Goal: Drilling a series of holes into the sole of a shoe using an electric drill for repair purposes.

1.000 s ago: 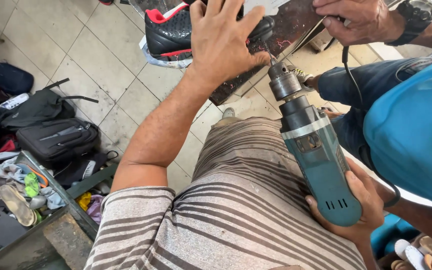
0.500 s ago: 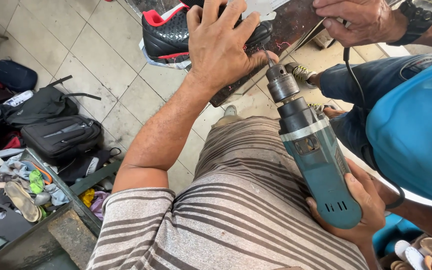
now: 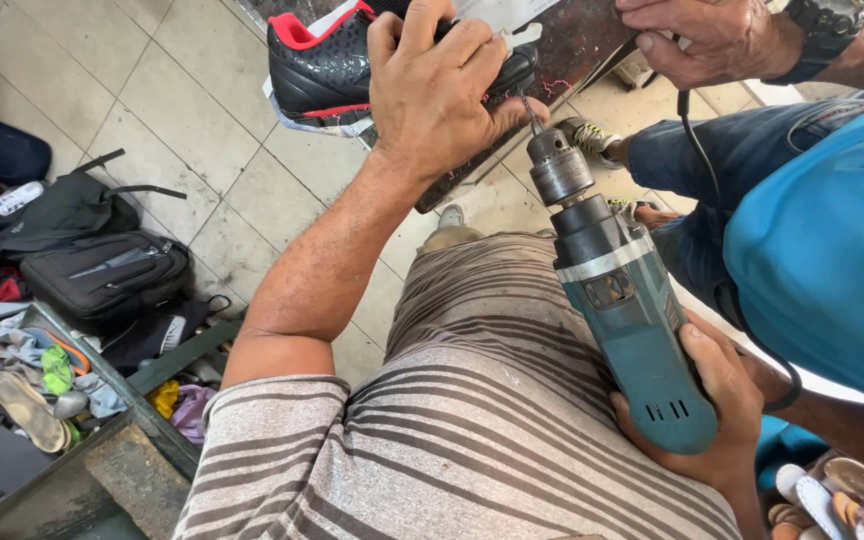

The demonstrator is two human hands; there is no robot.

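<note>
Left grip (image 3: 442, 95) stays clamped on shoe (image 3: 327, 65); right (image 3: 697, 410) keeps drill (image 3: 622, 300), raised closer.

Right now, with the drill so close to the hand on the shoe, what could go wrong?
1. The drill bit meets the shoe right beside the left hand; a slip could likely hurt the thumb.
2. The right hand alone holds the drill, so it may twist.
3. The cord hangs beside another person's hand and could snag.

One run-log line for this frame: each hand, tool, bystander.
left hand: pressing black shoe on bench | right hand: gripping teal drill, bit at shoe | other person's hand: resting on bench
</note>
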